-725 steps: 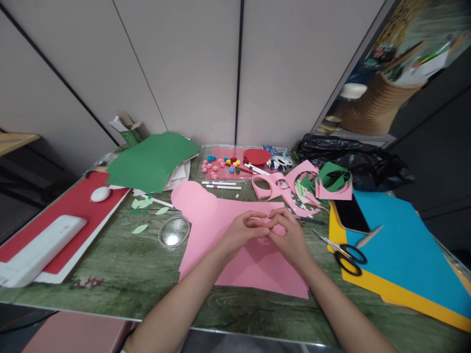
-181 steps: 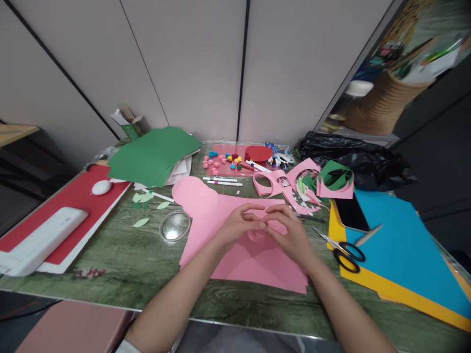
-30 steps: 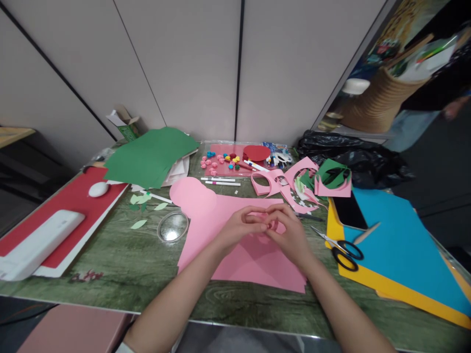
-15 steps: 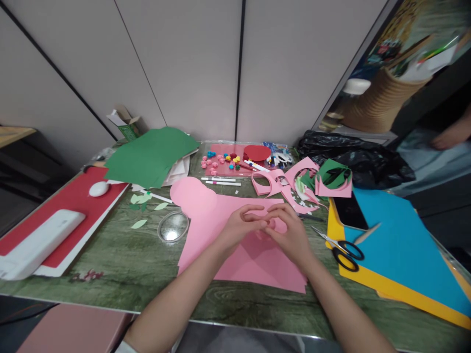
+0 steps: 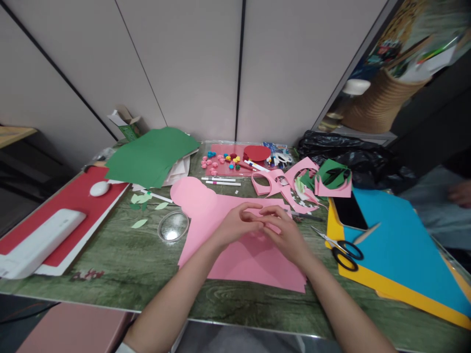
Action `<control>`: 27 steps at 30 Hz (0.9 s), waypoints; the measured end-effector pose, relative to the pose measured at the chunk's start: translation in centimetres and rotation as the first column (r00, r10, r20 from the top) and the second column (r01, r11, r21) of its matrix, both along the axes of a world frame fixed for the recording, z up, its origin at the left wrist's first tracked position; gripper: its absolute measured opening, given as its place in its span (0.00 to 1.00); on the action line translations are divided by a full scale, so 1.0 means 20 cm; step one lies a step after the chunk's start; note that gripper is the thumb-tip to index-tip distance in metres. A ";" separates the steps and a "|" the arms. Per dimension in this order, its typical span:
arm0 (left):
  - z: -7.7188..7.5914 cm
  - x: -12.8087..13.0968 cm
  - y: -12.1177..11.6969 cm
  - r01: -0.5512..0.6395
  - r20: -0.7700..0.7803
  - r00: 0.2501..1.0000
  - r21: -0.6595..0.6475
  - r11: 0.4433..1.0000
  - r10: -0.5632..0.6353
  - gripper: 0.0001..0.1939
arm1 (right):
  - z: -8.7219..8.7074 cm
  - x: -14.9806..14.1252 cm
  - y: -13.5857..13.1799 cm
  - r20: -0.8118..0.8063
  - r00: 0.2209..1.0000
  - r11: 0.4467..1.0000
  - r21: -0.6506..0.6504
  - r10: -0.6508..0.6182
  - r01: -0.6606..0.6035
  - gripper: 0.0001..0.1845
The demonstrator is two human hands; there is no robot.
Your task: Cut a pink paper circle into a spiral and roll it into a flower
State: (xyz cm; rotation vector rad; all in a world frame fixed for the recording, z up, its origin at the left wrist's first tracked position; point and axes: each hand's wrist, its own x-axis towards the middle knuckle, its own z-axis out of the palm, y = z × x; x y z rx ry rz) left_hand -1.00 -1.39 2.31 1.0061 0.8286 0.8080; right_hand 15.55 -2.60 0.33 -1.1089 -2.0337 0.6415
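Above a stack of pink paper sheets (image 5: 228, 262), my left hand (image 5: 237, 223) and my right hand (image 5: 285, 233) meet fingertip to fingertip. Between them they pinch a small curled piece of pink paper (image 5: 260, 236). Most of that piece is hidden behind the fingers, and its pink blends into the sheets below. Overlapping pink paper circles (image 5: 193, 196) lie on the stack's upper left corner. To the left of the stack is a roll of clear tape (image 5: 172, 226). Scissors with black handles (image 5: 344, 250) rest to the right of my right hand.
Pink paper offcuts (image 5: 294, 181) and a clear tray (image 5: 221, 172) of small paper rolls lie behind. Blue sheets (image 5: 401, 245) and a phone (image 5: 349, 212) are at right, green sheets (image 5: 154, 154) at left. Another person's hand (image 5: 461, 193) shows at the right edge.
My fingers have shifted slightly, the right hand moving a little left and closing over the curled paper, which shows less now. The other person's hand at far right has moved lower and outward.
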 end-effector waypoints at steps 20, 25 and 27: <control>-0.08 0.05 -0.02 -0.041 0.153 0.987 -0.070 0.997 0.051 0.26 | 0.02 -0.03 -0.01 -0.093 0.983 0.988 -0.008 -0.155 0.155 0.03; -0.10 0.02 -0.01 -0.097 0.089 0.991 -0.070 0.993 0.103 0.27 | 0.02 -0.01 -0.01 -0.061 0.992 0.991 0.060 -0.114 0.118 0.07; -0.08 0.01 0.00 -0.074 0.055 0.996 -0.047 0.996 0.076 0.27 | 0.02 -0.01 -0.01 -0.021 0.999 0.997 0.058 -0.050 0.051 0.10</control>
